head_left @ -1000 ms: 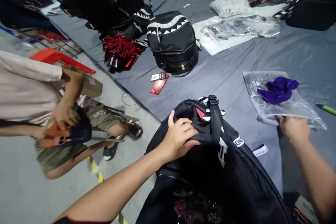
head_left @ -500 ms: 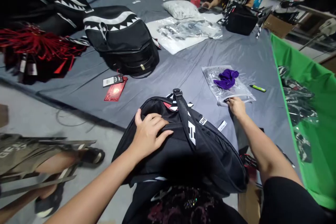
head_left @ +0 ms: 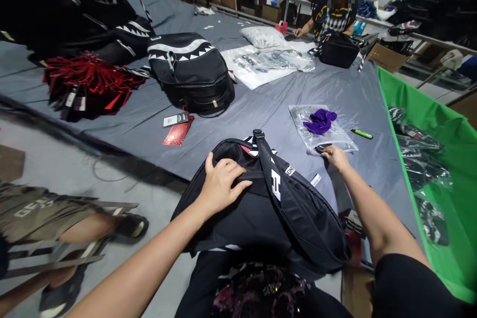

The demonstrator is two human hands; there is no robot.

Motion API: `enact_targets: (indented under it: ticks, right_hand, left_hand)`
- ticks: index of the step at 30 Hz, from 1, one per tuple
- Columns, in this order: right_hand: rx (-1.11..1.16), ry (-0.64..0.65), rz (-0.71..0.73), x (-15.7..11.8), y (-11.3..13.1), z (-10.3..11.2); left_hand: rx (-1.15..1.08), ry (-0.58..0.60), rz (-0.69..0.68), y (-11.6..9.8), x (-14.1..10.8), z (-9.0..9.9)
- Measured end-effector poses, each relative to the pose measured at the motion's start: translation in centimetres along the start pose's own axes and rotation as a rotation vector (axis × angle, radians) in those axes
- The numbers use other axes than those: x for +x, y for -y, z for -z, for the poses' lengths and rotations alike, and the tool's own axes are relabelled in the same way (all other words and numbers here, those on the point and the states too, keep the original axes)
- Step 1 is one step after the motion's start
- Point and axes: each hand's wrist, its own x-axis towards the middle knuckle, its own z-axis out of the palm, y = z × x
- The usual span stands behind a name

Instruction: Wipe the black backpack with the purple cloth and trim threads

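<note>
A black backpack [head_left: 231, 213] lies across my lap, against the table edge, its strap with white lettering turned up. My left hand [head_left: 222, 184] grips the backpack's upper part, fingers bent over the dark fabric and thumb apart. Further right, my right hand [head_left: 336, 157] is reached out to the table with its fingers pinched on a small black object [head_left: 322, 148], whose kind I cannot make out. That object sits at the near edge of a clear plastic bag [head_left: 303, 131]. A crumpled purple cloth [head_left: 321, 121] rests on the bag, and a green marker [head_left: 361, 133] lies right of it.
Another black backpack [head_left: 190, 69] with white teeth stands on the grey-covered table, its red tag [head_left: 179, 131] in front. Red-stringed tags [head_left: 89, 84] are heaped at left. A green-lined bin [head_left: 460, 159] holds bagged items at right. A co-worker [head_left: 333, 17] sits opposite; another person's legs [head_left: 82, 226] show at left.
The view has tilted up and shifted left, so table things appear lower and the co-worker shows more. My left hand stays on the backpack; my right hand stays by the plastic bag, the black object showing more.
</note>
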Motion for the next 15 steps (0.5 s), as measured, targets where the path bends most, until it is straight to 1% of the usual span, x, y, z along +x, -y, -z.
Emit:
enact_targets:
  ticks: [3, 5, 7, 9, 10, 12, 14, 15]
  right_hand:
    - [0.036, 0.047, 0.023, 0.3, 0.0, 0.9]
    - [0.050, 0.030, -0.001, 0.1, 0.5, 1.3]
    - [0.060, -0.043, -0.060, -0.4, 1.4, 1.7]
    - [0.072, -0.156, -0.119, -1.2, 2.4, 2.1]
    - [0.082, -0.216, -0.138, -1.8, 3.0, 2.5]
    - [0.119, -0.316, -0.148, -3.2, 4.5, 3.6]
    - [0.170, -0.373, -0.124, -5.1, 6.5, 5.1]
    - [0.211, -0.394, -0.094, -6.2, 7.9, 6.0]
  left_hand:
    - [0.000, -0.003, 0.001, -0.1, 0.2, 0.1]
    - [-0.010, 0.005, 0.000, -0.2, 0.2, 0.2]
    - [-0.027, 0.024, -0.002, -0.1, 0.1, 0.4]
    - [-0.051, 0.006, 0.005, -0.1, -0.2, 0.8]
    - [-0.057, -0.035, 0.014, -0.3, -0.5, 1.0]
    - [-0.061, -0.179, 0.037, -0.9, -1.1, 1.4]
    - [-0.104, -0.339, 0.047, -2.1, -1.5, 2.0]
    - [-0.163, -0.394, 0.044, -2.9, -1.5, 2.3]
